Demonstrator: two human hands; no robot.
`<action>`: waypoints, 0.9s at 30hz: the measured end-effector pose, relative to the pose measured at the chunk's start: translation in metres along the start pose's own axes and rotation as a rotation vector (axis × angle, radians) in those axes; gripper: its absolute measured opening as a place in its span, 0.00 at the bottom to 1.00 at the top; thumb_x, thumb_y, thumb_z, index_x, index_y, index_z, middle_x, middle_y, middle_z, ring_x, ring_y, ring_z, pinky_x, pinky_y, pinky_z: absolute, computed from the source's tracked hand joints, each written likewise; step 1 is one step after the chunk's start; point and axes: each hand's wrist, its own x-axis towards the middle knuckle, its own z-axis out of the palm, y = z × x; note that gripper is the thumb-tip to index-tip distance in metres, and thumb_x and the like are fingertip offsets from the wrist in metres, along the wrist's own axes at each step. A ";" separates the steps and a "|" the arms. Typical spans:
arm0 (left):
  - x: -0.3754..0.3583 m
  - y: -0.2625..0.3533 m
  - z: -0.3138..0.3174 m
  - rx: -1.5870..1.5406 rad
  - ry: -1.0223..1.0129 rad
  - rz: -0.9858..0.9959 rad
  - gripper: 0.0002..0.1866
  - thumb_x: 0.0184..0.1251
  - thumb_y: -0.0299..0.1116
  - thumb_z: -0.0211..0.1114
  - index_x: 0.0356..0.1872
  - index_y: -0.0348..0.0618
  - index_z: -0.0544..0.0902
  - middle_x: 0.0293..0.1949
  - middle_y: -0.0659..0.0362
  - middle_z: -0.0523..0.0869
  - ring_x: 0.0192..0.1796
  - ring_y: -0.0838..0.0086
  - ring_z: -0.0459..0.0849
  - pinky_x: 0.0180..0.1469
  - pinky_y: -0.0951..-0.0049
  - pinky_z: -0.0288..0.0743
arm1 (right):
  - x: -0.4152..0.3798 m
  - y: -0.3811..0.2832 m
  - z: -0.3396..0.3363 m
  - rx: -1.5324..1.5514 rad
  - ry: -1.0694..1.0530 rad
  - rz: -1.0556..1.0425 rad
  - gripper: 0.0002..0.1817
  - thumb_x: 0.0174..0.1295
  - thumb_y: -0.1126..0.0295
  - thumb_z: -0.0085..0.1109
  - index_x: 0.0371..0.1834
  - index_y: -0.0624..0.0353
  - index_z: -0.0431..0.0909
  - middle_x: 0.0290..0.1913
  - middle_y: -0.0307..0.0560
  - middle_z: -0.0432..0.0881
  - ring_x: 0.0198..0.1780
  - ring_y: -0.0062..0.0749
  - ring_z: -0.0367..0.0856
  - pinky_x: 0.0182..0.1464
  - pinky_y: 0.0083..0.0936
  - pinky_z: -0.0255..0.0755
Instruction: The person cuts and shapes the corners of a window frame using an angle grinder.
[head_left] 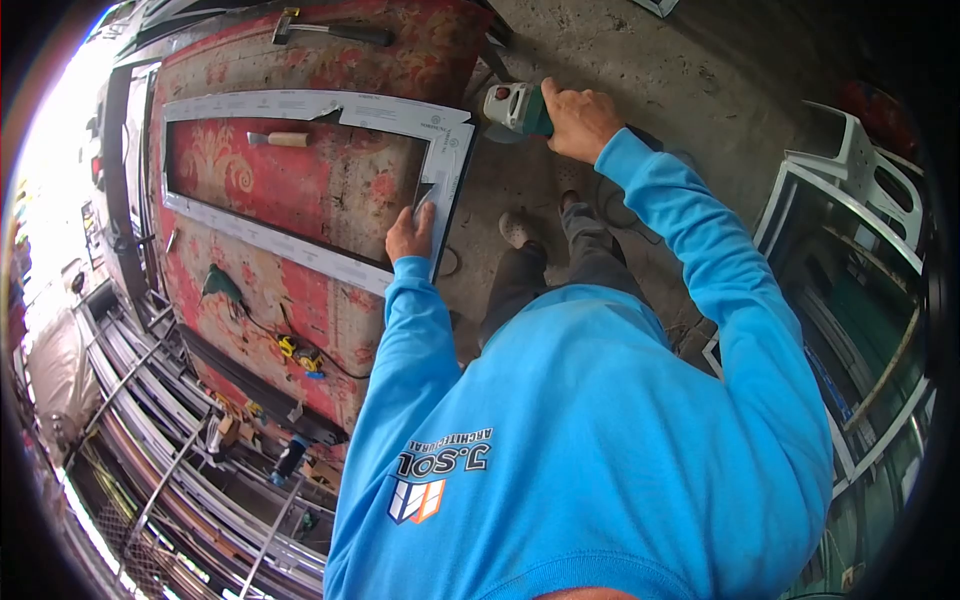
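Note:
A rectangular frame covered in white printed film (280, 240) lies on a table with a worn red patterned covering (290, 320). My left hand (410, 235) is closed on the near side of the frame, close to its right end. My right hand (582, 122) grips a green and white angle grinder (518, 108), held just beyond the frame's upper right corner. The grinder's disc is hard to make out. Inside the frame opening rests a scraper with a wooden handle (288, 139).
A hammer (335, 32) lies at the table's far edge. Toward the left are a green tool (222, 284) with a cord and a yellow tool (300, 352). Metal profiles (150, 430) fill a rack at lower left. A white chair (850, 160) and glazed frames (850, 220) stand right.

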 end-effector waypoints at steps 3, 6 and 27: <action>-0.001 -0.002 0.001 0.022 -0.003 -0.001 0.33 0.65 0.68 0.59 0.46 0.45 0.85 0.35 0.41 0.87 0.44 0.43 0.86 0.46 0.51 0.78 | 0.004 0.000 0.002 -0.015 0.020 0.038 0.31 0.51 0.69 0.70 0.56 0.67 0.67 0.37 0.60 0.87 0.42 0.54 0.88 0.45 0.46 0.82; 0.002 -0.007 0.005 -0.003 0.012 -0.002 0.33 0.65 0.68 0.59 0.48 0.45 0.85 0.36 0.42 0.87 0.44 0.44 0.86 0.47 0.51 0.78 | 0.004 0.004 0.001 0.013 0.038 0.044 0.37 0.49 0.68 0.70 0.61 0.69 0.65 0.36 0.62 0.86 0.41 0.58 0.87 0.45 0.49 0.81; 0.000 -0.003 0.002 0.010 0.011 -0.007 0.34 0.64 0.69 0.57 0.48 0.45 0.85 0.38 0.41 0.88 0.46 0.43 0.86 0.49 0.51 0.78 | -0.006 -0.005 -0.017 -0.006 -0.027 -0.024 0.30 0.52 0.66 0.73 0.55 0.63 0.67 0.37 0.60 0.87 0.42 0.54 0.88 0.45 0.47 0.82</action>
